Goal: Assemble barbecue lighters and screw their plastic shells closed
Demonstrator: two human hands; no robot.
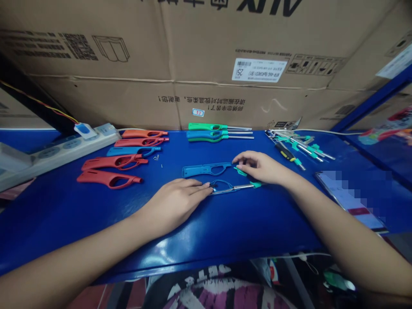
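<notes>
A blue lighter shell half (222, 187) lies on the table with small inner parts and a metal tube (243, 186) set in it. My left hand (177, 201) is laid over its handle end, fingers together and pressing it down. The other blue shell half (206, 169) rests just behind it. My right hand (260, 166) is closed in a pinch near the tube, with a green plastic piece (240, 171) at its thumb and fingertips. Another green piece (256, 184) sits at the tube's tip. The palm of my left hand hides the lighter's handle end.
Orange, red and blue lighter shells (111, 162) lie at left beside a power strip (69, 148). Lighters with metal tubes (220, 132) lie at the back. At right are a tube pile (299, 143), a screwdriver (285, 152) and a phone (350, 199). A cardboard wall (128, 94) stands behind.
</notes>
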